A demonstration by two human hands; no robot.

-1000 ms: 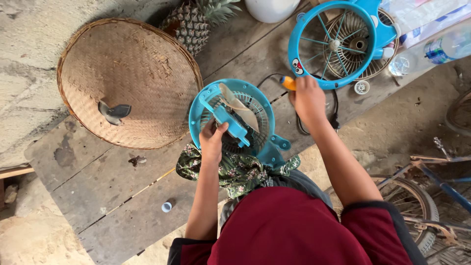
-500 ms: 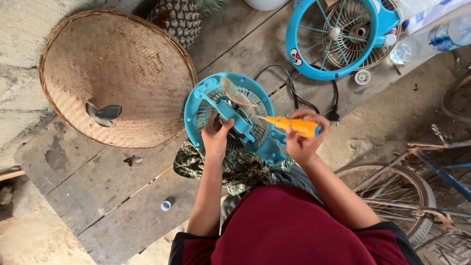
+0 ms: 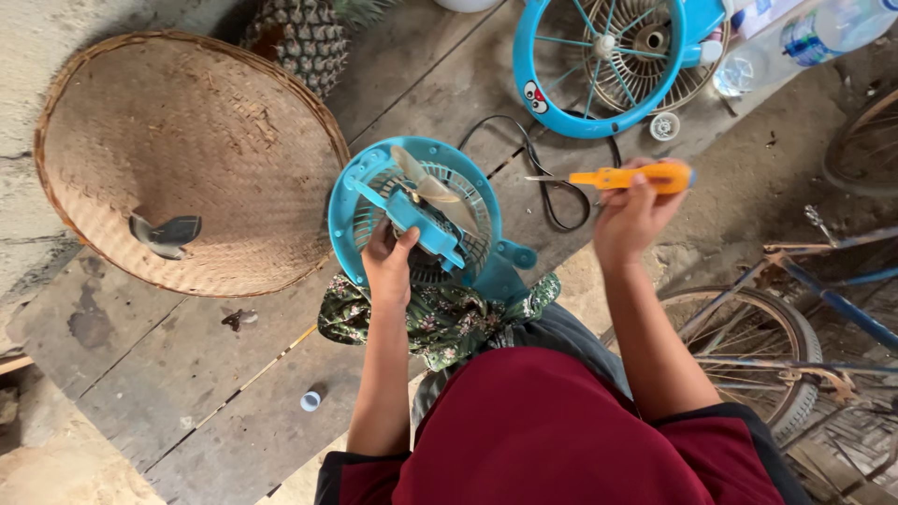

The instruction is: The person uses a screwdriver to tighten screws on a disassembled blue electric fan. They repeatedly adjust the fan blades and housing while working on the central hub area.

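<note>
Left hand (image 3: 388, 266) grips blue fan (image 3: 412, 220); right hand (image 3: 631, 210) apparently holds screwdriver (image 3: 627, 177).

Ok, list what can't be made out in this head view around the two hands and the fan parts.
- Tip of the orange screwdriver: too thin to tell its type.
- Left hand grip on the blue fan body: fingertips hidden behind the housing.
- Blue fan guard: cut off by the top edge.
- Clear bottle: cut off at the top right corner.
- Lap under the fan: hidden by the patterned cloth.
- Right hand: palm faces away.
</note>
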